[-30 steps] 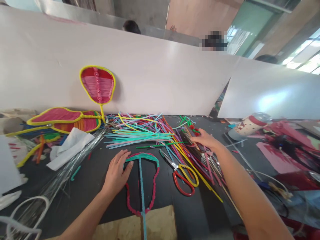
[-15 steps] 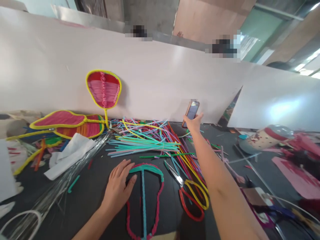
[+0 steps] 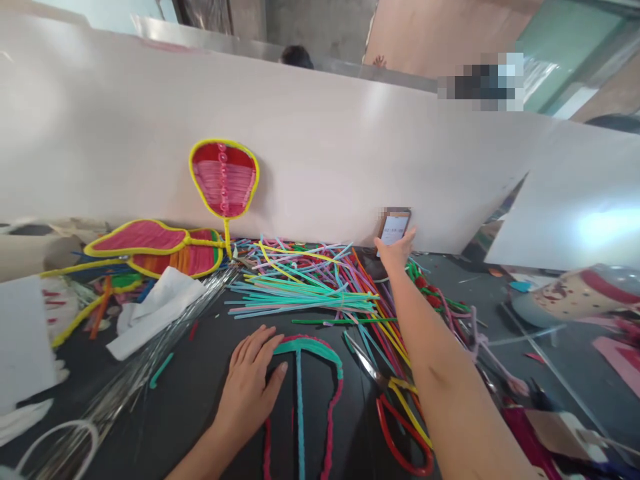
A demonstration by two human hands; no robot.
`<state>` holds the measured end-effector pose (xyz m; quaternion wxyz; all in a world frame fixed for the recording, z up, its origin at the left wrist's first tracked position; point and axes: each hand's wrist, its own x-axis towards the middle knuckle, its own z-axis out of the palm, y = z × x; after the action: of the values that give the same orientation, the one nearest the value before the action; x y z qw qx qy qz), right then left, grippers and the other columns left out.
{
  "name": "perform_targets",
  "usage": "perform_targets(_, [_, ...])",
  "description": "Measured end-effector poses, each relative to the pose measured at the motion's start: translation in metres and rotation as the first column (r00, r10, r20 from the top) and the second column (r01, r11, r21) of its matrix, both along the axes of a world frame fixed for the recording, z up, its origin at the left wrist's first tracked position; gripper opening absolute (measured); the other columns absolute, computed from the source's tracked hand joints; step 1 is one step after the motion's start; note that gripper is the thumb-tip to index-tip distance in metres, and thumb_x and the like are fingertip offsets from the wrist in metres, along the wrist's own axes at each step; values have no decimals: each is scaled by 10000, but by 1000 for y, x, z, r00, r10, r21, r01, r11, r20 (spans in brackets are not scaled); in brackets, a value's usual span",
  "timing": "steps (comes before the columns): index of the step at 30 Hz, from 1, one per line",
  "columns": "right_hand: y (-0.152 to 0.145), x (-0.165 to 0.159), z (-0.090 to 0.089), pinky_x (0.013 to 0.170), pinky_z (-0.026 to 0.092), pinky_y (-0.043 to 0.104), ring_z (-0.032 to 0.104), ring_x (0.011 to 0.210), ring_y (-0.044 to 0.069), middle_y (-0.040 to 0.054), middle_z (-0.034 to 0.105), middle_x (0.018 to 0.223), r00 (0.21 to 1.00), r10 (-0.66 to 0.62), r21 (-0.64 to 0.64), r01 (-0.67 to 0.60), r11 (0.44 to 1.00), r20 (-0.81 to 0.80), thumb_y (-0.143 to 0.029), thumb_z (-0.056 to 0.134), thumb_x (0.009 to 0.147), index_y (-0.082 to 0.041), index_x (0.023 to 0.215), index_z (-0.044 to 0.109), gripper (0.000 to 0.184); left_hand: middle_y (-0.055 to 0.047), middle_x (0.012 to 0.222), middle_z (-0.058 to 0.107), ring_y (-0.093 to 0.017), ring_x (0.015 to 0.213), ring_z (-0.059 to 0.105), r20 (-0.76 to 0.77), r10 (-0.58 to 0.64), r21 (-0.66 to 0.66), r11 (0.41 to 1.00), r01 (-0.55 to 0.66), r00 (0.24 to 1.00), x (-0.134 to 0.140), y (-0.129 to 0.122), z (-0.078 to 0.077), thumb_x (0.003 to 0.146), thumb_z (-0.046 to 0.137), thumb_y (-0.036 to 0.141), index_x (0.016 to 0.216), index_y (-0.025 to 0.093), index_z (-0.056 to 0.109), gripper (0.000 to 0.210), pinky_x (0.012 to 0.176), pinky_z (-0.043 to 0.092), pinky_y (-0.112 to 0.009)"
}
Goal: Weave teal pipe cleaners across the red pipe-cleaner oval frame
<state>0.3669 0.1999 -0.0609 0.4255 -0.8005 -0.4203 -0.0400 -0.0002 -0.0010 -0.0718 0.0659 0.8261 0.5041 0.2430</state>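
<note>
In my right hand (image 3: 397,253) is a phone (image 3: 393,229), upright near the foot of the pale board, its lit screen toward me. My left hand (image 3: 255,373) lies flat with fingers stretched, at the upper left edge of a pipe cleaner outline (image 3: 329,427). That outline is dark pink with a teal band across its top and a blue strip down its middle; its lower end runs out of view. Scissors (image 3: 383,381) with red and yellow handles lie open beneath my right forearm. Behind the outline is a pile of teal pipe cleaners (image 3: 305,297).
A yellow-rimmed pink fan shape (image 3: 225,180) leans on the pale board (image 3: 325,147). More such shapes (image 3: 137,238), white paper (image 3: 160,313) and thin wires (image 3: 145,363) lie left. A patterned cup-like container (image 3: 565,297) lies right. Partly seen people are beyond the board.
The phone's screen has lit up and turned more squarely toward me, still in my right hand. The camera view has swung slightly left. My left hand stays by the outline.
</note>
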Motion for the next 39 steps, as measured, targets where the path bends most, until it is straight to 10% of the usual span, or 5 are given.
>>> perform_targets(10, [-33, 15, 31, 1057, 147, 512, 216, 1312, 370, 273, 249, 1412, 993, 108, -74, -104, 992, 45, -404, 608, 666, -6, 1394, 98, 974, -89, 1236, 567, -260, 1187, 482, 34, 23, 14, 1000, -23, 999, 2, 0, 1, 821, 491, 219, 1169, 221, 535, 351, 959, 396, -434])
perform_targets(17, [-126, 13, 61, 1046, 224, 513, 253, 1298, 352, 197, 280, 1390, 928, 346, -203, -315, 927, 141, -438, 561, 720, -121, 1337, 353, 723, -106, 1236, 555, -263, 1186, 476, 51, 20, 26, 999, -21, 999, 3, -1, -1, 825, 487, 225, 1171, 196, 523, 349, 969, 393, -438])
perform_targets(25, [-243, -33, 33, 952, 422, 460, 346, 1262, 278, 136, 333, 1334, 820, 557, -131, -542, 830, 132, -407, 538, 798, -220, 1235, 480, 479, -129, 1207, 556, -275, 1178, 470, 86, -19, 108, 994, 9, 996, 2, 0, -8, 808, 495, 230, 1153, 155, 536, 355, 990, 394, -447])
perform_targets(39, [-269, -54, -1, 727, 458, 367, 518, 746, 181, 38, 508, 811, 930, 320, 290, -361, 886, 180, -310, 557, 781, -153, 1008, 526, 277, -110, 1166, 551, -226, 1144, 467, 204, -32, 159, 987, -1, 978, 10, -15, 9, 827, 450, 139, 1138, 171, 514, 319, 981, 395, -410])
